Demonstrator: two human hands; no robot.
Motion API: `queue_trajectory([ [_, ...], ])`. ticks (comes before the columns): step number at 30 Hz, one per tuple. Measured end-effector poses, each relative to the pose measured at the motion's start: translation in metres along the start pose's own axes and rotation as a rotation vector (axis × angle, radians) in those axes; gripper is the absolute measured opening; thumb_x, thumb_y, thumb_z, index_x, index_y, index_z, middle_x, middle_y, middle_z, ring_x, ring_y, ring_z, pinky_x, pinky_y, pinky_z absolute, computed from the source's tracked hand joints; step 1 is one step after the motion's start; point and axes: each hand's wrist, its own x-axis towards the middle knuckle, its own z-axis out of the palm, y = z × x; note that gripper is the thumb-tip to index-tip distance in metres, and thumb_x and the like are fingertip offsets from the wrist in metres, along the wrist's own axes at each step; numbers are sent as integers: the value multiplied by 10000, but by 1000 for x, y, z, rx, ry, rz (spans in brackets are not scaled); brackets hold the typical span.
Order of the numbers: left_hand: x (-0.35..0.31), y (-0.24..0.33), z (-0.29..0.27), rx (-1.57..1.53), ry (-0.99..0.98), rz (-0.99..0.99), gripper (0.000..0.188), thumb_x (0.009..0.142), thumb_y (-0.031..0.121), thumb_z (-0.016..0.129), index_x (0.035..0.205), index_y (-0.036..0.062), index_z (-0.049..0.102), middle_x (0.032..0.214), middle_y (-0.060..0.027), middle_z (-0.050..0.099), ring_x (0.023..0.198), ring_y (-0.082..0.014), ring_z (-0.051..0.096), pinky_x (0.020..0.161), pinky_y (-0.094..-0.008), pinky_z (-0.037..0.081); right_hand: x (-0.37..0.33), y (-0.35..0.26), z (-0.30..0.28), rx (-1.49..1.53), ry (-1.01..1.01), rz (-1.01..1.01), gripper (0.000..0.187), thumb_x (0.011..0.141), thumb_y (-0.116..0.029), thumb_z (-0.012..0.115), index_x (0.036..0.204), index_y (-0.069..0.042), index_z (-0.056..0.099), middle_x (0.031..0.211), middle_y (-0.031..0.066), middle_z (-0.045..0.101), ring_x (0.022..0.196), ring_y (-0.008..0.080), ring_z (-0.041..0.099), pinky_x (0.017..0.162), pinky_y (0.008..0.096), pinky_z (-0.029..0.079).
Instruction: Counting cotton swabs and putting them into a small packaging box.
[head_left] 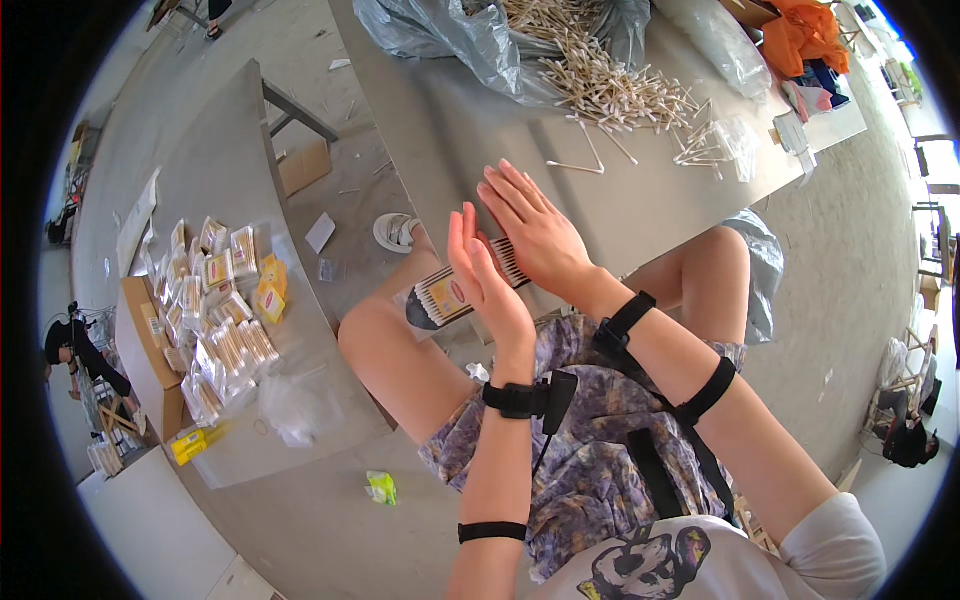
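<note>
A flat clear pack of cotton swabs (443,298) with a yellow and dark label lies beneath my hands, at the near corner of the metal table. Its left end sticks out past the table edge over my knee. My left hand (490,287) is upright on edge across the pack, fingers straight. My right hand (541,240) is stretched flat beside it, fingers together and pointing away, covering the right end of the pack. How firmly the palms touch it is hidden. Beyond the hands, a heap of loose cotton swabs (615,90) spills from a grey plastic bag (440,45).
At the left, another table (235,470) bears several packed swab packets (215,310), a cardboard box (145,330) and a yellow item (188,446). Clear plastic bags (738,145) and orange cloth (803,38) are at the far right. A green wrapper (381,488) lies on the floor.
</note>
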Motion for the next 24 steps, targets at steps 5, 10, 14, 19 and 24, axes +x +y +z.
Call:
queue_trajectory([
  [5,-7,0,2,-4,-3,27,584,1076,332,374,1498,-56,265,1555,-228,340,1464,-299,309,1212,-389,247,0,3,0,12,-15,-31,519,912,-119,575,1412,-8,494,1526,128,425,1482,280,292,1228,415,264],
  [10,-4,5,6,-47,11,102,604,1071,367,368,1499,-46,267,1557,-230,341,1462,-313,311,1206,-418,257,0,5,-2,-29,-41,-51,480,951,-139,490,1403,20,494,1533,146,411,1486,290,279,1234,402,243],
  [14,-4,0,14,-171,-14,-13,601,1075,379,351,1492,-47,275,1555,-237,338,1460,-325,312,1205,-428,265,0,4,-2,18,-5,-65,466,940,-141,517,1374,30,512,1507,157,439,1470,301,306,1223,401,267],
  [19,-10,-11,14,-44,24,1,590,1076,367,364,1485,-50,285,1539,-258,344,1452,-332,323,1205,-431,274,0,4,-2,68,34,-53,474,896,-128,604,1342,21,551,1472,143,483,1450,300,349,1196,397,329],
  [24,-11,-4,15,-79,43,-39,583,1075,358,369,1485,-49,293,1535,-259,348,1451,-326,326,1203,-427,272,-1,1,1,-53,94,24,523,873,-106,599,1376,16,521,1485,141,470,1455,301,343,1203,429,306],
])
